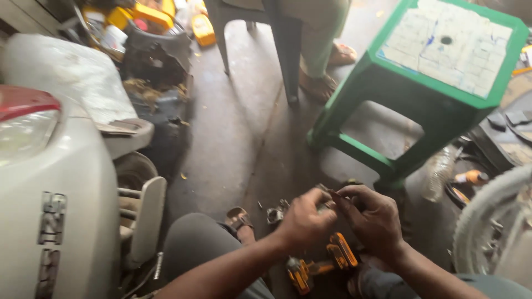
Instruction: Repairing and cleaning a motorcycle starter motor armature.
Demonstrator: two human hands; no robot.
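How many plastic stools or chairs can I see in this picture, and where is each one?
2. A green stool stands on the floor at upper right, past the hands. A grey chair stands at top centre, and a person sits on it. Others may be hidden outside the view.

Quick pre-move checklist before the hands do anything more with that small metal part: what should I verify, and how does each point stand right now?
1. Both hands on the part: left hand and right hand meet at the small metal part at their fingertips. Ok.
2. Firmness of grip: the fingers hide most of it. Cannot tell.
3. Power tool within reach: the orange and black drill lies on the floor just beneath the hands. Ok.
4. Loose pieces accounted for: a small metal piece lies on the floor by the sandalled foot; others may be hidden. Cannot tell.
5. Room to work: the green stool stands close ahead, apart from the hands. Ok.
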